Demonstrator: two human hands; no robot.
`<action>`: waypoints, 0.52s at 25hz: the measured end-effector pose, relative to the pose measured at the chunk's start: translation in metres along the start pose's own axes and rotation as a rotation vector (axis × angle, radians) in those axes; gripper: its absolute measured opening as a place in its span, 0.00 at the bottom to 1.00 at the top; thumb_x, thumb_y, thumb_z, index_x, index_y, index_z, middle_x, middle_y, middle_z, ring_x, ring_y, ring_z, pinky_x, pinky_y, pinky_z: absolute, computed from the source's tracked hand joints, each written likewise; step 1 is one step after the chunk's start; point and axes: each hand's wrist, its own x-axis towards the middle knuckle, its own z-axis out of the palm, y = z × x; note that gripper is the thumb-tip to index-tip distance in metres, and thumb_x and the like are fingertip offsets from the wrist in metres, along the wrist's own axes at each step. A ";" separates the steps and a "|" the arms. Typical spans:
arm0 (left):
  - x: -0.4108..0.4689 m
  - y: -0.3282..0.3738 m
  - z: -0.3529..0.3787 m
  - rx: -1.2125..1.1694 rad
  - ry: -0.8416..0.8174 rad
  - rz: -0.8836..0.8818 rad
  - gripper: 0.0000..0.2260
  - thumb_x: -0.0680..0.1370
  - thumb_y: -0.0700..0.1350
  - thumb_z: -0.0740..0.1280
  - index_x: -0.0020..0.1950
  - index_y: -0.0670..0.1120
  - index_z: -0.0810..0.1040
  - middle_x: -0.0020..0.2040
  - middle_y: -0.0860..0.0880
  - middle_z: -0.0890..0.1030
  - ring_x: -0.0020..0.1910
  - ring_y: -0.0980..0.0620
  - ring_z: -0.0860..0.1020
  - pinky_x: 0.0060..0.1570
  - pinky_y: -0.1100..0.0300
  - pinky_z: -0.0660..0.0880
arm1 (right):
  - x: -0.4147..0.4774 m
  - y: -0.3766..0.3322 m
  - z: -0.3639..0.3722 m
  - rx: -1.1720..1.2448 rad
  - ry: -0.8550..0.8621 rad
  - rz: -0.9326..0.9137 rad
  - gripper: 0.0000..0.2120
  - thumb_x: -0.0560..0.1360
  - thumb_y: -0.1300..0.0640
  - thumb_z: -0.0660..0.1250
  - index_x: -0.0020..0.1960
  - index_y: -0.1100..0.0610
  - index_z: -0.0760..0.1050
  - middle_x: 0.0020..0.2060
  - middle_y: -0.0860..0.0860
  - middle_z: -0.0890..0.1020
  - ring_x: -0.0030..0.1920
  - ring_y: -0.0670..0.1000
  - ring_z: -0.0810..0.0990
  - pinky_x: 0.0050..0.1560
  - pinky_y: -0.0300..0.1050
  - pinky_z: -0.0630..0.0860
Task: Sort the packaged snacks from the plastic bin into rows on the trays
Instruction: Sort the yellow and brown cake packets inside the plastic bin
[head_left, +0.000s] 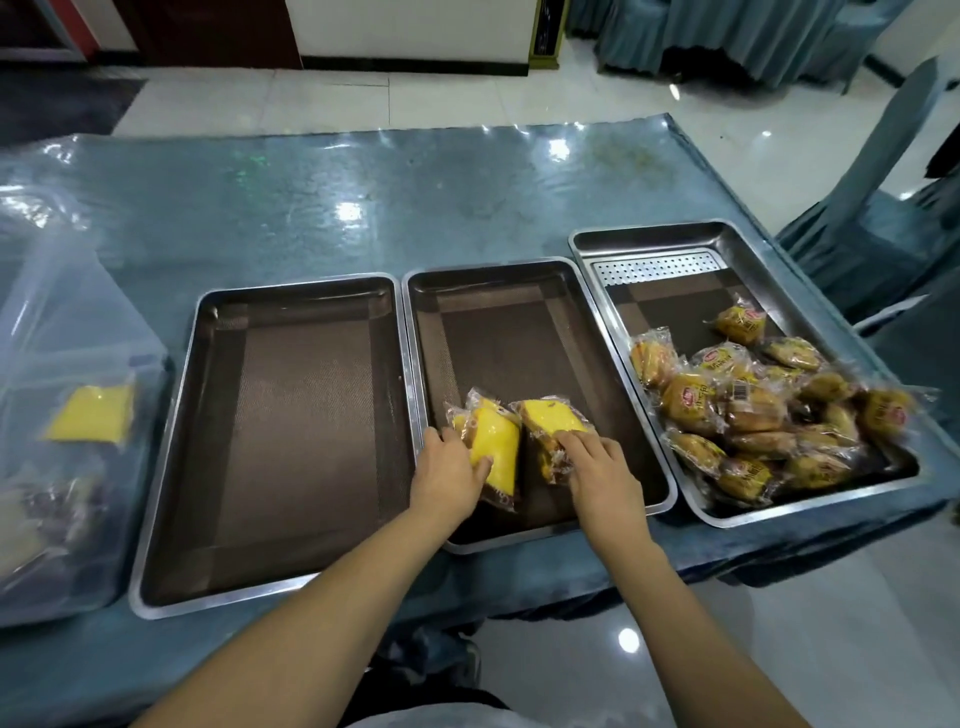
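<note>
Two bare forearms reach in from the near edge to the middle tray (498, 266). The left hand (447, 475) grips one yellow cake packet (496, 441), with the thumb across its top and the fingers round its left side. The right hand (602, 478) lies with fairly straight fingers on a second cake packet (553, 418) just to the right. The two packets touch at the near left of that tray. A sliver of wrapper (456, 418) shows behind the left one, too small to tell what it is.

Three steel trays sit side by side, rims just beside each other and near edges close to the table's near edge. The left tray (167, 441) shows its brown liner from rim to rim. The far half of the middle tray is bare liner. The right tray (649, 228) holds a heap of wrapped buns (748, 415), well over a dozen and too tangled to count. One bun packet (740, 323) lies apart on the far side, and a perforated plate (657, 266) sits at the far end.

At far left stands one clear plastic bin (67, 322), holding one yellow packet (92, 413) and some blurred dark packets (57, 512).

Beyond the trays the blue table (311, 208) runs broad and bare to its far edge. A draped chair (883, 223) stands at its right.
</note>
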 end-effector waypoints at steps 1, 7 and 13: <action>0.000 0.002 0.000 -0.037 0.012 0.008 0.32 0.80 0.55 0.67 0.77 0.40 0.59 0.65 0.41 0.69 0.61 0.40 0.74 0.57 0.49 0.73 | 0.002 0.001 0.001 0.005 0.029 -0.015 0.24 0.77 0.66 0.65 0.69 0.49 0.72 0.65 0.46 0.76 0.64 0.55 0.71 0.35 0.46 0.71; -0.004 0.004 0.002 0.314 0.095 0.064 0.33 0.80 0.60 0.62 0.78 0.42 0.58 0.71 0.41 0.69 0.66 0.41 0.70 0.62 0.48 0.70 | -0.004 0.000 0.008 0.008 -0.116 0.025 0.26 0.76 0.58 0.69 0.72 0.48 0.68 0.71 0.47 0.70 0.72 0.58 0.65 0.63 0.65 0.72; -0.005 -0.010 -0.003 0.432 0.232 0.330 0.26 0.80 0.57 0.62 0.74 0.49 0.66 0.70 0.46 0.69 0.66 0.43 0.69 0.63 0.49 0.66 | -0.011 -0.013 0.011 -0.110 -0.006 0.047 0.31 0.75 0.30 0.56 0.70 0.48 0.71 0.70 0.48 0.74 0.72 0.56 0.69 0.73 0.67 0.55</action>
